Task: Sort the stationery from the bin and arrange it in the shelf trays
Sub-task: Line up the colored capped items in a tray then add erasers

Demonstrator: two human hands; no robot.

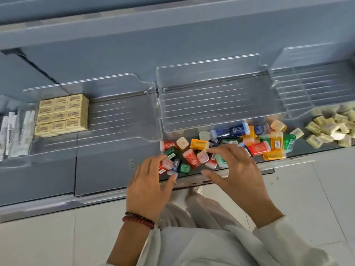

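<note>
Sorting at the shelf edge, my left hand (148, 183) curls its fingers round a red case (166, 165) while my right hand (236, 169) hovers, fingers spread, over the coloured cases (257, 145). Yellow erasers (62, 114) line one tray (119, 129); the pile and loose erasers (326, 129) look left to sort.

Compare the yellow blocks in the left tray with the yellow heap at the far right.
The tray blocks sit in a neat grid; the heap is a loose jumble. The tray blocks lie flat, labels up; those in the heap tilt every way. The tray blocks are inside the left tray; the heap lies mostly on the open shelf. Both look like the same pale yellow wrapped blocks.
</note>
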